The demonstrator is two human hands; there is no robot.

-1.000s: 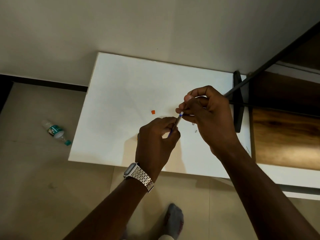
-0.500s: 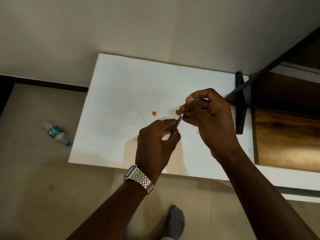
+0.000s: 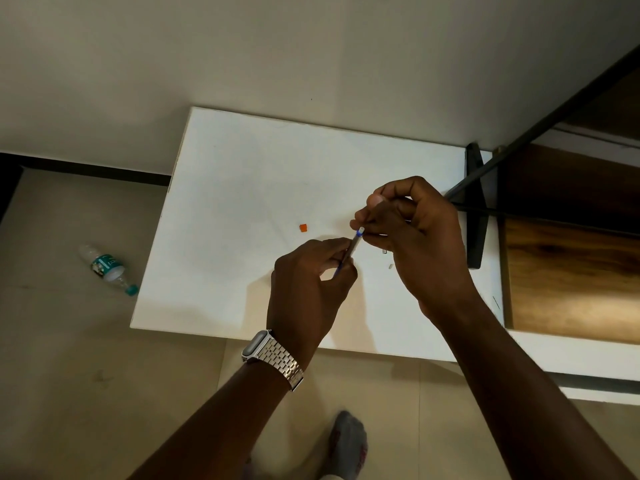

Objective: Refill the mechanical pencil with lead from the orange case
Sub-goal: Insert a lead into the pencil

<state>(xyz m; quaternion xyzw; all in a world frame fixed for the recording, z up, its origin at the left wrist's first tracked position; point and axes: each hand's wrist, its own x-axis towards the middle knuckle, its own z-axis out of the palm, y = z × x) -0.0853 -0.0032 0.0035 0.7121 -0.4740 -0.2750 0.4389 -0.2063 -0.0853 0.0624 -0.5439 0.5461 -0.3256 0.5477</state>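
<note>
My left hand (image 3: 308, 282) grips the lower part of a slim blue mechanical pencil (image 3: 351, 249), held tilted above the white table (image 3: 242, 188). My right hand (image 3: 415, 237) is curled, its thumb and fingertips pinched around the pencil's white top end. Anything thin between those fingertips is too small to see. A small orange piece (image 3: 303, 227) lies on the table left of the hands. The rest of the orange case is not visible.
Two tiny pale parts (image 3: 388, 259) lie on the table under my right hand. A black metal stand (image 3: 474, 209) and a wooden shelf (image 3: 568, 271) are to the right. A plastic bottle (image 3: 105, 266) lies on the floor at left. My socked foot (image 3: 348, 441) is below.
Both hands keep the same grip and pose on the pencil. The view has shifted very slightly downward.
</note>
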